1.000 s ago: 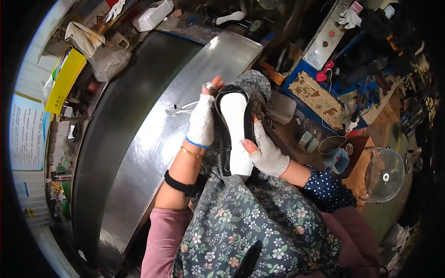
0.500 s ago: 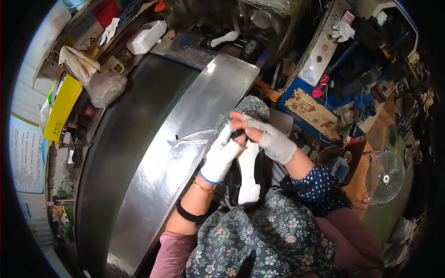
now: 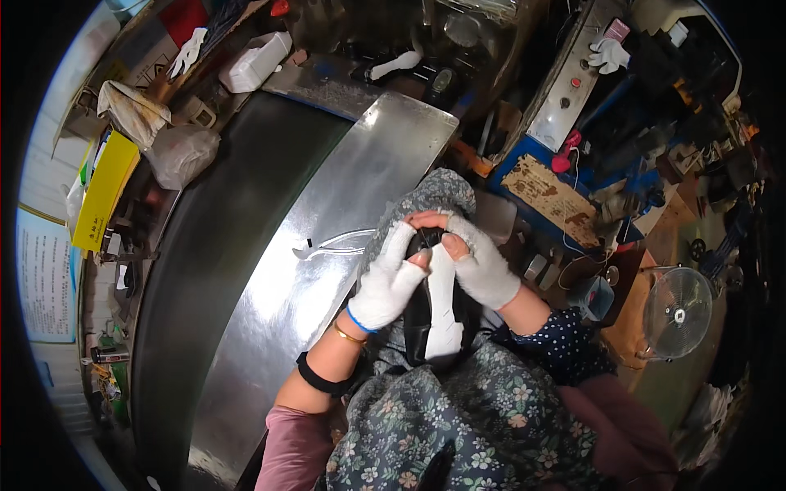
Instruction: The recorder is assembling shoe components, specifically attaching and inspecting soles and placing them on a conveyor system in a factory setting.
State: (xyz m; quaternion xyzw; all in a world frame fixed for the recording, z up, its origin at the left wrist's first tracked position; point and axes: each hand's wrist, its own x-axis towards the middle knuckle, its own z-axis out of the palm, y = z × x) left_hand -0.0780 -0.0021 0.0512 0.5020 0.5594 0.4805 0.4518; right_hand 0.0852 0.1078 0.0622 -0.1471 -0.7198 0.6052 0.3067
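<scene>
A black shoe upper (image 3: 418, 323) rests bottom up on my lap, its white insole (image 3: 442, 311) facing me. My left hand (image 3: 385, 282), in a white fingerless glove with a blue edge, wraps the left side of the upper's far end, thumb bent over its edge. From the other side my right hand (image 3: 485, 263), gloved alike, closes on the same end, its thumb at the insole's edge. The fingertips of both hands meet over the far tip. Silver pliers (image 3: 336, 245) lie on the metal bench to the left, apart from both hands.
A shiny metal bench top (image 3: 278, 270) curves along my left, beside a dark belt (image 3: 213, 221). Right of me stand a round fan (image 3: 678, 313), a blue-framed machine with a worn board (image 3: 548, 200), and a control panel (image 3: 565, 90). Patterned cloth (image 3: 442, 192) lies beyond the shoe.
My right hand has moved back toward me and down the right side, its thumb now at the insole's edge. My left hand has shifted slightly, still on the upper.
</scene>
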